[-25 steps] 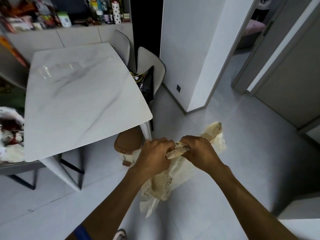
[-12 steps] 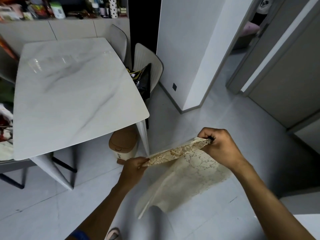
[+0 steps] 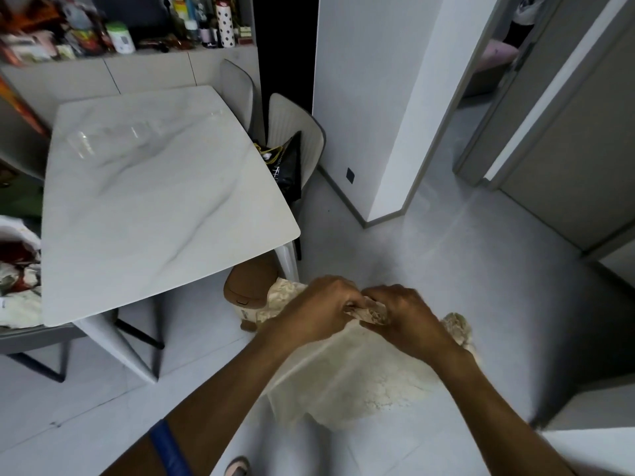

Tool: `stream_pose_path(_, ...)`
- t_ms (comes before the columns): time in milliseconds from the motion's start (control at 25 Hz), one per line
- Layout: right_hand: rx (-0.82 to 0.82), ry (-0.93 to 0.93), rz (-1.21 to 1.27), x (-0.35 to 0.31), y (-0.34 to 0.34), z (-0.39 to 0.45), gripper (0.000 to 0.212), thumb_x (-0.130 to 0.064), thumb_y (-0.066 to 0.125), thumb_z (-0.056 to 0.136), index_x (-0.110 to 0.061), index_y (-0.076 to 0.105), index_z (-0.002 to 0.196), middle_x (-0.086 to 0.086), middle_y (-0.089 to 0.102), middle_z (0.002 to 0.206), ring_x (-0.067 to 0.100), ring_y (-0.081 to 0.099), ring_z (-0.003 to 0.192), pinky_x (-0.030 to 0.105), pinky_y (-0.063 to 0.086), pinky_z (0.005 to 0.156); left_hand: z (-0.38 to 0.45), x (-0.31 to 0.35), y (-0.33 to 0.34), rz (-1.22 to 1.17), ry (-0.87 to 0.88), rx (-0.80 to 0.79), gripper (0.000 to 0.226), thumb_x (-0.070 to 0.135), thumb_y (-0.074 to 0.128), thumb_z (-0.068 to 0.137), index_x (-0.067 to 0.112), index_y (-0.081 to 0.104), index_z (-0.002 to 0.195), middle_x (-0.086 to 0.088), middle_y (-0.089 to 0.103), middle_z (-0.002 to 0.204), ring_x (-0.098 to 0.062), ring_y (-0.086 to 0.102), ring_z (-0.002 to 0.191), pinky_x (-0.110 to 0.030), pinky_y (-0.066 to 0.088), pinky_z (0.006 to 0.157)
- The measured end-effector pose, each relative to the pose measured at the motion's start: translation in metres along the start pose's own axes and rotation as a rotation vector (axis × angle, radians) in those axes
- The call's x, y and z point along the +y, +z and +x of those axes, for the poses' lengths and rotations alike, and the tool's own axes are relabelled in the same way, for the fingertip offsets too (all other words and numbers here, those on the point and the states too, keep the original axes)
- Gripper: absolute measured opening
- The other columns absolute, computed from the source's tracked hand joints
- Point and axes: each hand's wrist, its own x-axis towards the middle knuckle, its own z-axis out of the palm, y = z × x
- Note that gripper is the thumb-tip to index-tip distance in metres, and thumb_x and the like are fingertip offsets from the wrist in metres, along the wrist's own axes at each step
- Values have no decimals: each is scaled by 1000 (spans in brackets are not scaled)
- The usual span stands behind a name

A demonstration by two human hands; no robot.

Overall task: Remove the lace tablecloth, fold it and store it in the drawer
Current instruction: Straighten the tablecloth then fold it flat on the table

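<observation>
The cream lace tablecloth (image 3: 357,379) hangs in the air over the floor, doubled over, its top edge bunched between both hands. My left hand (image 3: 318,309) grips that edge from the left. My right hand (image 3: 403,316) grips it from the right, and the two hands touch in the middle. Loose folds of cloth stick out behind each hand. The white marble table (image 3: 154,197) stands bare at the left. No drawer shows in this view.
A brown lidded bin (image 3: 247,292) sits on the floor by the table's near corner. Chairs (image 3: 292,132) with a black bag stand behind the table. A cluttered shelf (image 3: 120,36) runs along the back wall. A white pillar (image 3: 374,108) and doorways lie to the right.
Half a second ago my hands were spread apart with the cloth's edge stretched between them. Now they have come together, and the cloth is doubled over beneath them.
</observation>
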Motion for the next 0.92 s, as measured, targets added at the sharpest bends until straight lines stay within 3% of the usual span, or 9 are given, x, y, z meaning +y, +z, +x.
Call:
stream_pose_path(120, -11, 25, 352, -8, 18, 13, 13, -18, 77, 84, -6, 72, 83, 3, 73, 72, 17, 68, 66, 34, 52, 58, -7, -1, -13, 89, -59, -16, 34, 8, 74, 74, 31, 69, 99, 4, 74, 87, -15, 67, 75, -28, 54, 64)
stream_pose_path(200, -27, 79, 506, -3, 21, 12, 8, -15, 77, 83, -14, 72, 76, -12, 69, 65, 4, 64, 60, 21, 47, 53, -26, -16, -26, 99, -197, 27, 43, 16, 76, 75, 38, 54, 105, 10, 70, 88, -12, 66, 76, -31, 54, 62)
stream_pose_path(320, -62, 154, 617, 1, 19, 16, 15, -13, 79, 80, -17, 70, 69, -15, 66, 60, -3, 56, 54, 11, 42, 51, -53, -42, -44, 110, -279, 156, 25, 13, 75, 75, 27, 68, 95, 4, 73, 83, -13, 68, 77, -33, 53, 66)
stream_pose_path(400, -81, 182, 624, 3, 18, 22, 14, -15, 79, 80, -9, 70, 72, -1, 66, 63, 2, 56, 56, 17, 43, 53, -63, -55, -53, -77, -369, 225, 21, 4, 77, 74, 24, 75, 78, 3, 74, 72, -7, 66, 68, -28, 51, 63)
stream_pose_path(520, -131, 211, 612, 10, 12, 26, 16, -17, 77, 82, -7, 67, 75, 15, 64, 73, 10, 58, 62, 29, 47, 59, -73, -67, -62, -495, -490, 248, 26, 4, 77, 78, 30, 78, 76, 4, 74, 71, -3, 63, 67, -22, 49, 63)
stream_pose_path(600, -162, 212, 662, 8, 8, 25, 11, -22, 75, 84, -13, 68, 80, 10, 66, 78, 10, 63, 68, 32, 52, 63, -76, -67, -58, -594, -502, 251, 4, 23, 74, 84, 22, 78, 83, -8, 75, 78, -14, 65, 73, -32, 52, 68)
stream_pose_path(720, -118, 148, 812, -11, 11, 20, 15, -34, 74, 85, -24, 69, 95, -1, 70, 88, 10, 67, 79, 22, 55, 65, -73, -57, -50, -690, -510, 392, 27, 43, 68, 81, 17, 74, 82, -9, 74, 78, -19, 67, 72, -37, 54, 67)
stream_pose_path(840, 16, 160, 885, -28, 17, 21, 17, -37, 66, 89, -20, 67, 84, -3, 65, 77, 4, 62, 71, 14, 48, 60, -65, -52, -53, -776, -458, 555, 9, 22, 71, 86, 22, 68, 78, 8, 65, 63, -6, 60, 61, -20, 50, 61)
stream_pose_path(920, 54, 209, 921, -30, 19, 25, 30, -36, 64, 91, -13, 62, 72, -7, 56, 64, 3, 55, 60, 12, 43, 54, -64, -57, -61, -751, -450, 617, 20, 12, 73, 85, 21, 61, 74, -2, 45, 54, -9, 46, 55, -18, 42, 56)
